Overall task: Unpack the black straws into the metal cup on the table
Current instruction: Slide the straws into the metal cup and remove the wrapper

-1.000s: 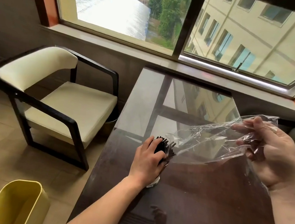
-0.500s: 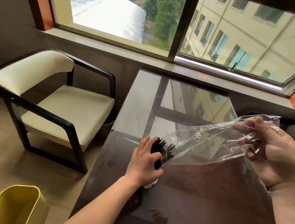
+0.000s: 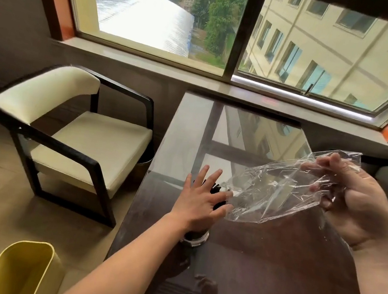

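Your left hand (image 3: 201,201) is spread wide, fingers splayed and lifted, hovering flat over the tops of the black straws (image 3: 216,192). It grips nothing. The straws stand bunched in the metal cup (image 3: 193,239), which sits on the dark glossy table (image 3: 282,271) near its left edge. Most of the cup and the straws are hidden under your palm; only the cup's shiny lower band and a few straw ends show.

Your right hand (image 3: 359,207) is curled closed around one end of a crumpled clear plastic bag (image 3: 276,193), held up above the table. The bag stretches leftward from that hand, and its loose end reaches the straw tops, just beside your left fingers. The bag looks empty.

To the left of the table stands a cream-cushioned chair (image 3: 84,141) with a black frame. A yellow bin (image 3: 21,269) sits on the floor at the lower left. A wide window (image 3: 229,27) runs along the far wall behind the table.
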